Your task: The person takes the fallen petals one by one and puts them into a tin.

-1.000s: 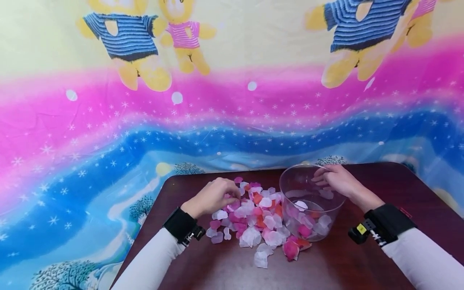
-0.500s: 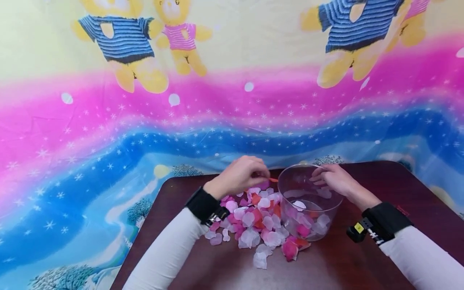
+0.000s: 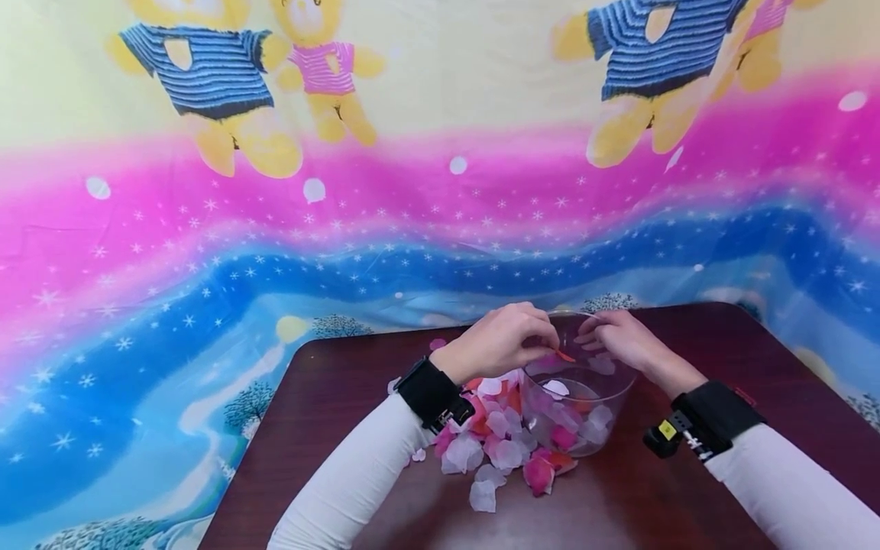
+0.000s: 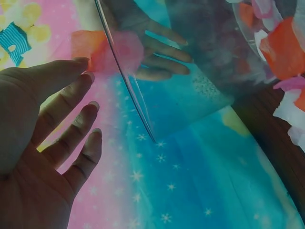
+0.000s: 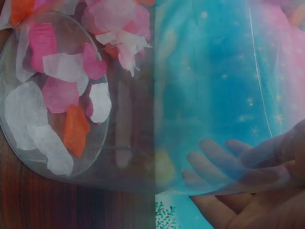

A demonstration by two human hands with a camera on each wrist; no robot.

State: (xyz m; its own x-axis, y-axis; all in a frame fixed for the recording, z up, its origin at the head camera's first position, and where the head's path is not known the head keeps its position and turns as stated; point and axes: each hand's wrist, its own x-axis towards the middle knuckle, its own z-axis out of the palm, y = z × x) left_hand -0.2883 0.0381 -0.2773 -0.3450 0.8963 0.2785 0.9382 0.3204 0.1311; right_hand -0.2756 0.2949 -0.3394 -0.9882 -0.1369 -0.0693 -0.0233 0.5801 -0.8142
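Orange petal (image 4: 88,44) hangs at the clear container's (image 3: 619,393) rim, pinched between thumb and index finger of the left hand (image 3: 500,340), other fingers loose. The right hand (image 3: 629,340) grips the rim. I'd clear the rim fully before releasing, aim low, and brace the container lightly.

The left fingers (image 3: 545,332) have moved from the petal pile (image 3: 505,424) to the container (image 3: 616,380) rim. An orange petal (image 4: 86,45), with a pink petal (image 4: 127,50) beyond it, now projects from these fingers. The pile now lies below the fingers, partly hidden by the left wrist (image 3: 433,393).
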